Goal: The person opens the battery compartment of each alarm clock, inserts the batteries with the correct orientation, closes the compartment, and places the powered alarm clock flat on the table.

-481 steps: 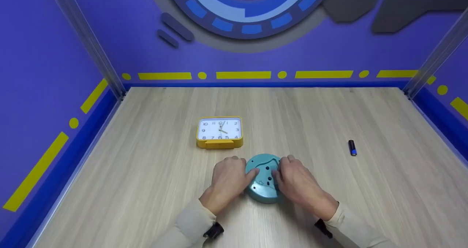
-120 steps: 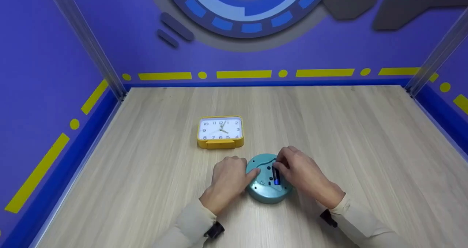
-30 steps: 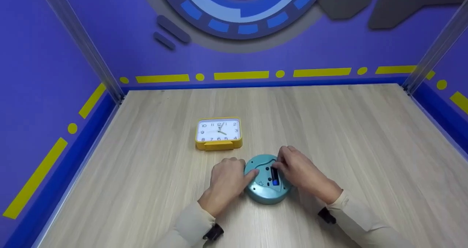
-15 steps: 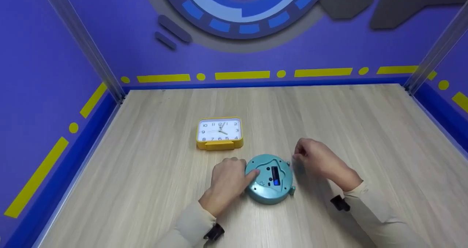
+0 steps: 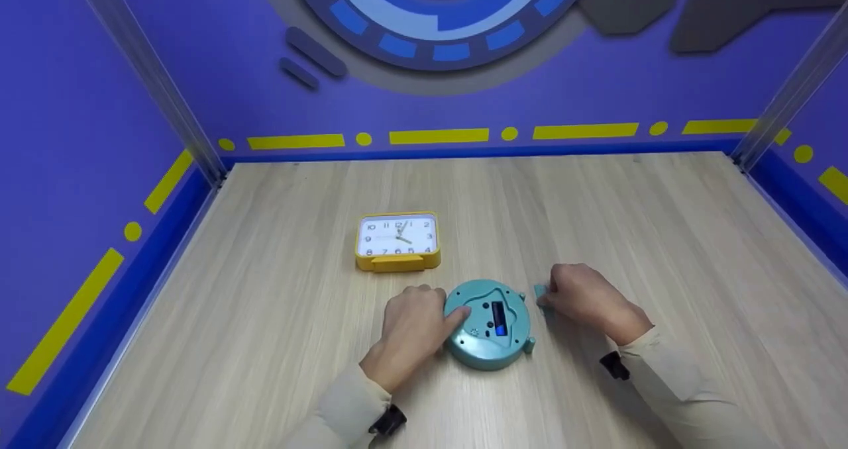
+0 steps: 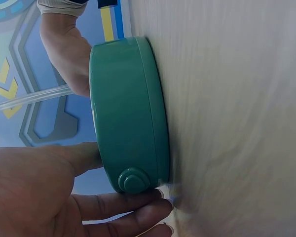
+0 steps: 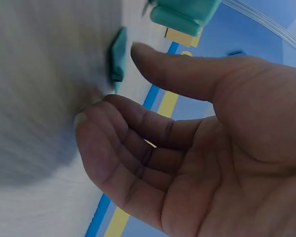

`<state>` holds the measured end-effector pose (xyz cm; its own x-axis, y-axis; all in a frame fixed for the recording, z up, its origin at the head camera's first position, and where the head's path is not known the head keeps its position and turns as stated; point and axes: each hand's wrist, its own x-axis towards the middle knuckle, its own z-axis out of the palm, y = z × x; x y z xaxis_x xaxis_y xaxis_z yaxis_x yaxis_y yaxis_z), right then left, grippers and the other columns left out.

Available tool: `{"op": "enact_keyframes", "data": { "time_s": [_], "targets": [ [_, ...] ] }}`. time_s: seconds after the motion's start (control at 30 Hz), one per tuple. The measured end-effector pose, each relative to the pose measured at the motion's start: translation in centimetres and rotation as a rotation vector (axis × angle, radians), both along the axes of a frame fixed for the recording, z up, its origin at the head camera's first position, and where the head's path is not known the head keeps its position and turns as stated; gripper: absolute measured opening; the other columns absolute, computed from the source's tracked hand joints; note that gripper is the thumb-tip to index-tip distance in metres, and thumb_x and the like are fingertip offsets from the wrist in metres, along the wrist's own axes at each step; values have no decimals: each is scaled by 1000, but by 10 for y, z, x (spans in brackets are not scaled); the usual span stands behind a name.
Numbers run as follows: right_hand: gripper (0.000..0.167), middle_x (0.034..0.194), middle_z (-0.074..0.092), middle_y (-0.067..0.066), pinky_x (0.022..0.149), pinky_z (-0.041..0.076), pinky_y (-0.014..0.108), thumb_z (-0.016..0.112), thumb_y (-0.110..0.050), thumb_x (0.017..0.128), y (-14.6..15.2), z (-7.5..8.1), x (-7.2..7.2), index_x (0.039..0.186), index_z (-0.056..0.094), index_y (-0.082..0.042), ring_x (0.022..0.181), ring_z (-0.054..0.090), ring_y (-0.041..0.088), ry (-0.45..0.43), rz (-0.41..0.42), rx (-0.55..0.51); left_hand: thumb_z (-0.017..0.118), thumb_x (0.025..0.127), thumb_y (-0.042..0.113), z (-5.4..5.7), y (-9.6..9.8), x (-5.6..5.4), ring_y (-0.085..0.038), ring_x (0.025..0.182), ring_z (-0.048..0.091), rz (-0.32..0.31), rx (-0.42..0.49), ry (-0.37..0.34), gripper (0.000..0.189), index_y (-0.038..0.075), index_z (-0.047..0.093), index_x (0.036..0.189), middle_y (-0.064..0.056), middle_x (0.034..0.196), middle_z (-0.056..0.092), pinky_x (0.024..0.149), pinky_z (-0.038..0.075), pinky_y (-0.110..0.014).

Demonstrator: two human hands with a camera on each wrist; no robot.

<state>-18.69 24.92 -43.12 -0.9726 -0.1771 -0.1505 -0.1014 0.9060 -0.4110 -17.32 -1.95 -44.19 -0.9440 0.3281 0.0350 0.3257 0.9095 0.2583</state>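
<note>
A round teal alarm clock (image 5: 487, 353) lies face down, its battery slot uncovered. Inside the slot sits a black and blue battery (image 5: 500, 320). My left hand (image 5: 416, 323) grips the clock's left side, thumb on its back; in the left wrist view fingers touch the rim of the clock (image 6: 126, 98) by a round knob. To the right of the clock, my right hand (image 5: 589, 300) is at a small teal battery cover (image 5: 540, 293) on the table. In the right wrist view the cover (image 7: 118, 55) lies between thumb and fingers, with the thumb apart from it.
A yellow rectangular alarm clock (image 5: 397, 240) lies face up behind the teal one, to the left. The wooden table (image 5: 298, 204) is bounded by a blue back wall (image 5: 437, 114) and side walls.
The battery, earlier on the table at right, is now in the teal clock's slot. Over the last second my right hand has left the clock and moved right to the cover. The left hand stays.
</note>
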Motion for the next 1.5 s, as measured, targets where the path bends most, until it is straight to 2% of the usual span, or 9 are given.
{"op": "enact_keyframes", "data": {
  "time_s": [0.4, 0.5, 0.63, 0.8, 1.07, 1.23, 1.5],
  "targets": [
    [10, 73, 55, 3, 58, 42, 32, 70, -3, 97, 5, -3, -4, 88, 70, 3, 65, 51, 18, -35, 24, -12, 70, 100, 54, 0, -1, 0, -17, 67, 50, -2, 8, 0, 49, 7, 74, 89, -1, 70, 49, 57, 46, -34],
    [16, 70, 52, 0, 58, 39, 32, 66, -1, 95, 8, -2, -4, 79, 67, -1, 63, 49, 17, -43, 40, -31, 70, 100, 54, 0, -1, 0, -17, 67, 50, -1, 16, -2, 48, 8, 73, 86, -1, 69, 49, 57, 46, -34],
    [28, 62, 41, -5, 56, 33, 31, 60, 1, 90, 10, -2, -5, 65, 55, -11, 58, 41, 14, -57, 50, -56, 71, 99, 53, 0, -1, 0, -16, 67, 51, 0, 28, -1, 47, 10, 71, 82, 0, 68, 49, 56, 46, -34],
    [35, 59, 36, -7, 53, 30, 30, 60, -1, 91, 11, -3, -7, 62, 48, -15, 54, 36, 12, -84, 39, -73, 71, 100, 53, 0, -1, 0, -17, 67, 51, 0, 23, -2, 47, 8, 73, 86, -1, 69, 49, 57, 46, -35],
    [14, 67, 51, -2, 56, 37, 31, 64, -5, 94, 10, -2, -7, 80, 65, -5, 60, 48, 15, -148, 1, -80, 71, 99, 53, 0, -1, 0, -17, 68, 52, 3, 22, -5, 47, 8, 73, 87, -1, 70, 50, 58, 47, -35],
    [13, 66, 52, -2, 54, 37, 30, 63, -4, 92, 10, -1, -8, 79, 65, -6, 57, 47, 14, -152, -9, -94, 71, 100, 52, 0, -1, 0, -17, 68, 51, 4, 23, -10, 46, 8, 74, 87, -1, 70, 50, 58, 47, -35],
    [13, 65, 53, -3, 54, 37, 30, 59, -3, 89, 11, 2, -8, 77, 63, -6, 57, 47, 14, -111, -9, -127, 71, 100, 52, 0, -1, 0, -18, 68, 53, 0, 24, 3, 47, 8, 72, 85, -1, 69, 50, 57, 46, -35]
  ]
}}
